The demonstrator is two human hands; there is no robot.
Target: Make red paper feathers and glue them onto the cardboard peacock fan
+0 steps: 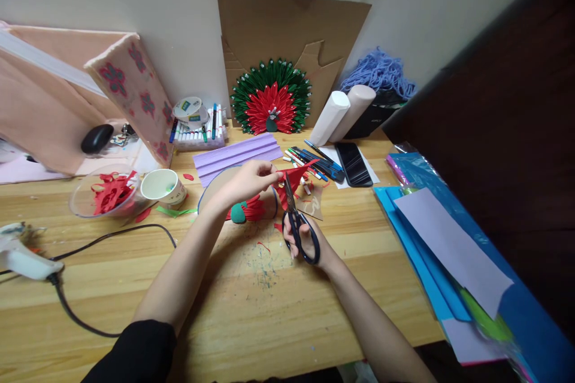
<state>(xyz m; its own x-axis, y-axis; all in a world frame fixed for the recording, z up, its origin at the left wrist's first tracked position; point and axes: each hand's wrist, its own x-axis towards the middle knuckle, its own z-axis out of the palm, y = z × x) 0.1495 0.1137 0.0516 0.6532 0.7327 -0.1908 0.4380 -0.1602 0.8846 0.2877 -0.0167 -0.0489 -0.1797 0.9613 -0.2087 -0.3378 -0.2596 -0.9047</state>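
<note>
My left hand [258, 179] pinches a piece of red crepe paper [295, 176] above the middle of the table. My right hand [305, 239] has its fingers through the handles of dark scissors [294, 215], whose blades point away from me and lie against the red paper. Partly hidden under my left forearm is a round base with a blue edge [211, 185], carrying red paper petals [255, 208] and a green paper shape [238, 213]. Behind stands a finished-looking red and green peacock craft [272, 99] against a cardboard sheet [287, 24].
A clear bowl of red scraps [112, 194], a paper cup [164, 187] and a glue gun [27, 257] with its cable are on the left. Purple paper [238, 155], several pens [317, 163] and a phone [354, 164] lie behind my hands. Blue folders [417, 239] line the right edge.
</note>
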